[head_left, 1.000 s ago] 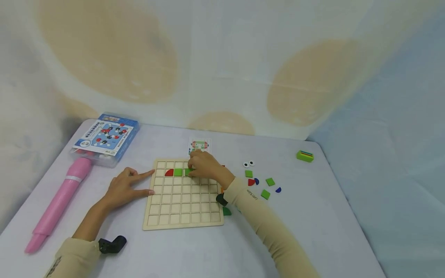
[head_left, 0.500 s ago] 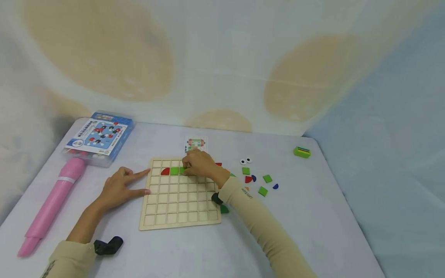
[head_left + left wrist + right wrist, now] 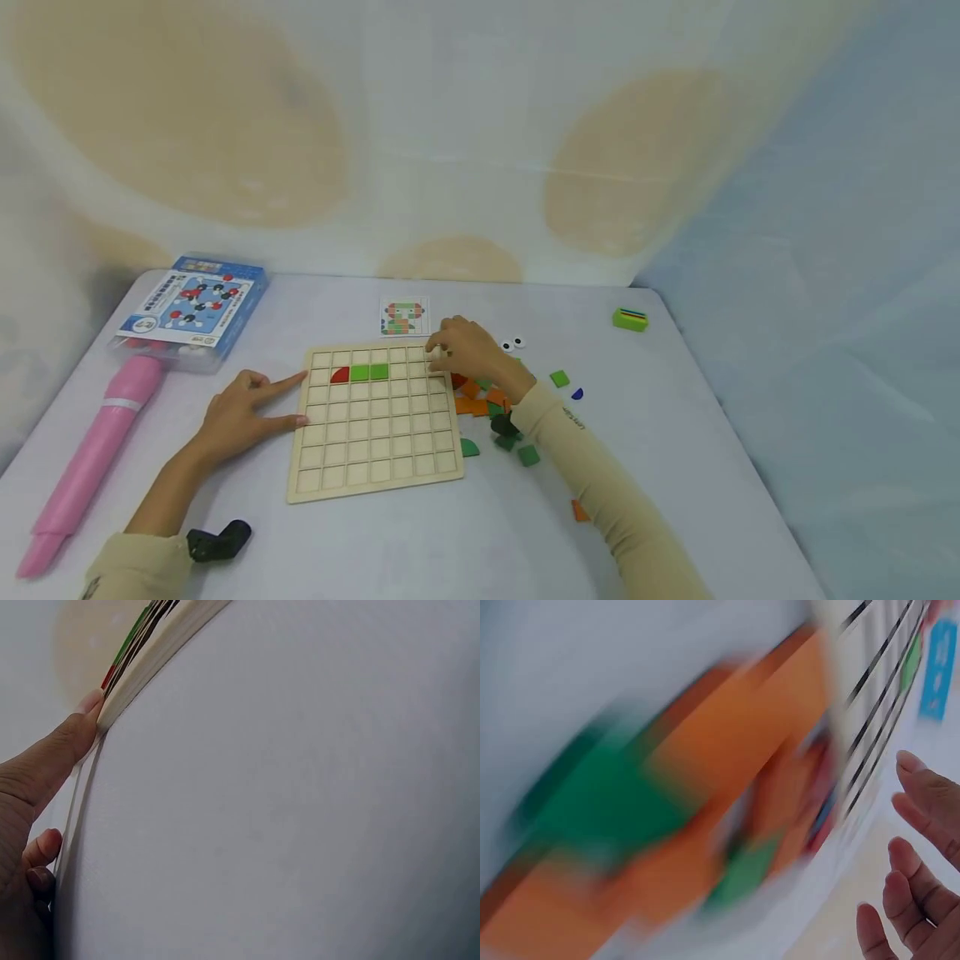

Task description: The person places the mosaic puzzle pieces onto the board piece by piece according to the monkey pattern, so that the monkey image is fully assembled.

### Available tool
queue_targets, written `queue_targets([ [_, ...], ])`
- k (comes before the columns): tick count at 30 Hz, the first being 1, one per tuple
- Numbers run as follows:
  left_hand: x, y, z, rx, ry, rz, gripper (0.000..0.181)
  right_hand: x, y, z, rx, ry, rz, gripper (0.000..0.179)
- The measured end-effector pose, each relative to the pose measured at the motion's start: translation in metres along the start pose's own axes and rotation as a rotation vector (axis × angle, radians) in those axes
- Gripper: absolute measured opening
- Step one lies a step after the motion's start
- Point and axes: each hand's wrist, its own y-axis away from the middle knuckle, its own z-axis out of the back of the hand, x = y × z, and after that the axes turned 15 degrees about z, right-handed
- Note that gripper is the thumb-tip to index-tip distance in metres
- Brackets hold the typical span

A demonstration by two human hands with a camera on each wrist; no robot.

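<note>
A pale wooden grid board lies on the table. In its second row sit a red quarter-round piece and two green squares, side by side. My left hand touches the board's left edge with extended index finger and thumb. The left wrist view shows the thumb against the board's rim. Over the board's upper right corner is my right hand, its fingers loosely bent and holding nothing in the right wrist view. Orange pieces and green ones lie beside the board, partly hidden by that arm.
A printed pattern card lies behind the board. Eye discs, a green square and a blue half-round are at right, with a small green block beyond. At left are a boxed set and a pink tube.
My right hand has left the second green square, which now lies in its cell, and moved right to the board's edge. The left hand stays at the board. The head view has shifted slightly.
</note>
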Motion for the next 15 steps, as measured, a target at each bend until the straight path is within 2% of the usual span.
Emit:
queue_targets([
  [8, 0.003, 0.001, 0.001, 0.002, 0.002, -0.003, 0.079, -0.049, 0.065, 0.016, -0.01, 0.0, -0.16, 0.027],
  [15, 0.001, 0.0, 0.0, -0.006, 0.005, -0.012, 0.078, -0.069, 0.096, 0.02, -0.01, 0.013, -0.179, 0.031],
])
